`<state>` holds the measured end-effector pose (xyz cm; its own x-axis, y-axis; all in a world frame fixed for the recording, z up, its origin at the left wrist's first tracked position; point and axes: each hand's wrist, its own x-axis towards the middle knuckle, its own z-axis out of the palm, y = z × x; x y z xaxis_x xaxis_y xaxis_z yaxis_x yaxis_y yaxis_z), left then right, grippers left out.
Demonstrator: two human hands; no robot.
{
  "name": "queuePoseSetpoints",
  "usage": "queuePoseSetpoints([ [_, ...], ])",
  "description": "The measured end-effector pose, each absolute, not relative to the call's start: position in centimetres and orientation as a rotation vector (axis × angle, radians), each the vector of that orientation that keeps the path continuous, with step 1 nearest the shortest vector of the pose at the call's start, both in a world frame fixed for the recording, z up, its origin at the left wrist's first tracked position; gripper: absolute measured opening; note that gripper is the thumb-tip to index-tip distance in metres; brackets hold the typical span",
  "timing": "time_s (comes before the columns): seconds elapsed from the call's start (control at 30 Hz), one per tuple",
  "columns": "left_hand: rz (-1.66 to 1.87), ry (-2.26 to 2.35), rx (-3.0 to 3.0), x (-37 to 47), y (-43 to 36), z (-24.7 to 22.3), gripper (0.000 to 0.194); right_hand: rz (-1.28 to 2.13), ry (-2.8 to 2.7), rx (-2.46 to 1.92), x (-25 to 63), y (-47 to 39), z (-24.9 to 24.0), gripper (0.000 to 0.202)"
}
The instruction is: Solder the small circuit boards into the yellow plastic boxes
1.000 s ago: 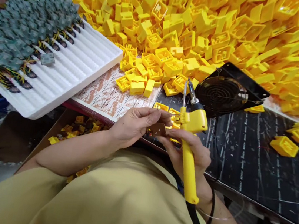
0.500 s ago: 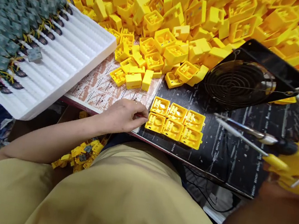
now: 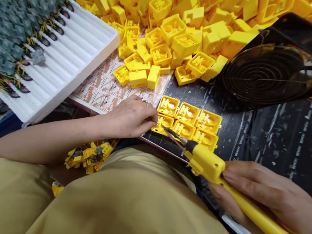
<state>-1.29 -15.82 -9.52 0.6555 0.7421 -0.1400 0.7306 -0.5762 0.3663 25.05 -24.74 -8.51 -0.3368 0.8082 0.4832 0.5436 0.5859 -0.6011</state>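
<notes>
Several yellow housings [image 3: 187,113] sit in two rows on the black bench mat, open sides up. My left hand [image 3: 135,117] rests at their left edge, thumb and forefinger pinched at the nearest-left housing; what the fingertips hold is too small to make out. In my right hand [image 3: 264,192] is a yellow soldering tool [image 3: 209,164], its fingers wrapped round the handle. The tool's dark, thin tip reaches the front-left housing, close to my left fingertips.
A large heap of yellow housings [image 3: 184,43] fills the back. At right stands a black fan [image 3: 271,71]. On the left, a white foam tray [image 3: 73,57] carries grey parts with wires [image 3: 16,33]. More yellow parts [image 3: 90,156] lie below the bench edge.
My right hand has swung in from the right edge with the yellow tool, bringing its tip to the front-left housing. My left hand stays beside the housings. The view has shifted slightly.
</notes>
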Motion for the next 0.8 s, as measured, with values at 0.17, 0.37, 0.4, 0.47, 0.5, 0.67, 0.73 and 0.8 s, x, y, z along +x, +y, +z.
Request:
queuePoseSetpoints([
  [0.17, -0.094, 1.153, 2.588, -0.7, -15.6, -9.0, 0.015, 0.303, -2.202, -0.914, 25.7, -23.6, -9.6, 0.018],
  [0.37, -0.252, 1.102, 2.667, -0.1, -14.9, -8.4, 0.018, 0.274, -2.249, -0.885, 25.0, -23.0, -9.0, 0.023],
  [0.4, -0.267, 1.086, 2.683, 0.0, -14.9, -8.4, 0.018, 0.268, -2.265, -0.877, 25.0, -22.9, -8.9, 0.023],
  [0.47, -0.283, 1.06, 2.721, 0.1, -14.7, -8.5, 0.017, 0.25, -2.293, -0.83, 25.0, -22.6, -8.7, 0.018],
  [0.5, -0.287, 1.051, 2.739, 0.1, -14.6, -8.5, 0.017, 0.248, -2.305, -0.796, 25.1, -22.5, -8.5, 0.014],
  [0.67, -0.275, 1.006, 2.801, 0.3, -14.4, -8.4, 0.017, 0.249, -2.306, -0.774, 25.5, -22.4, -8.1, 0.01],
  [0.73, -0.284, 1.006, 2.811, 0.4, -14.4, -8.3, 0.017, 0.285, -2.31, -0.837, 25.4, -22.5, -8.1, 0.009],
  [0.8, -0.296, 1.006, 2.823, 0.4, -14.4, -8.2, 0.017, 0.302, -2.32, -0.815, 25.2, -22.6, -8.1, 0.013],
])
